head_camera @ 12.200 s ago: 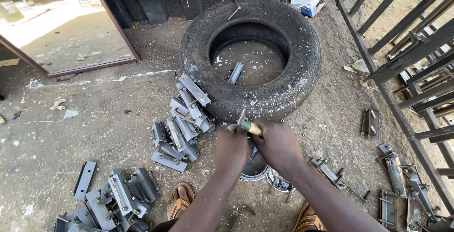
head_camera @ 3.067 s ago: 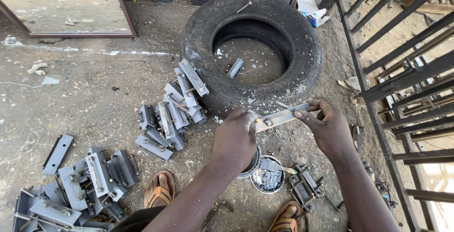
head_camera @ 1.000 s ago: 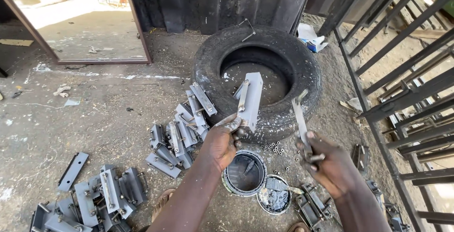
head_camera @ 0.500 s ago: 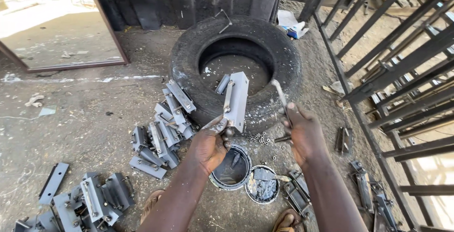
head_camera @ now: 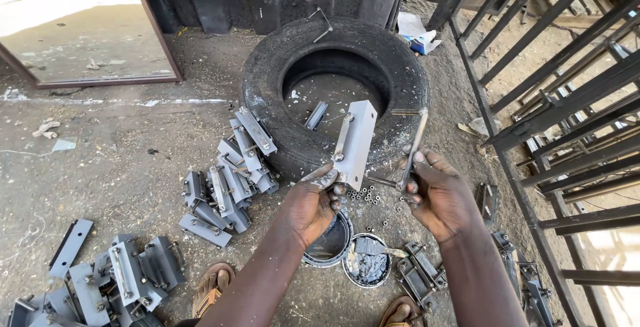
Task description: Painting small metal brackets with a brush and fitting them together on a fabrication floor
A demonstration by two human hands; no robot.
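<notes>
Dusty ground (head_camera: 120, 167) all round, with a dark metal gate (head_camera: 567, 100) running up the right side. Far centre lies a big black tyre (head_camera: 333, 54), grey metal brackets (head_camera: 227, 174) stacked against its left side, and another heap (head_camera: 113, 280) at near left. Two round paint tins (head_camera: 347, 254) sit near, just under the hands. Left hand (head_camera: 310, 207) grips the bottom of a grey-painted bracket (head_camera: 355, 142), held upright before the tyre. Right hand (head_camera: 440, 197) pinches a thin bent rod (head_camera: 415, 144), just right of it.
</notes>
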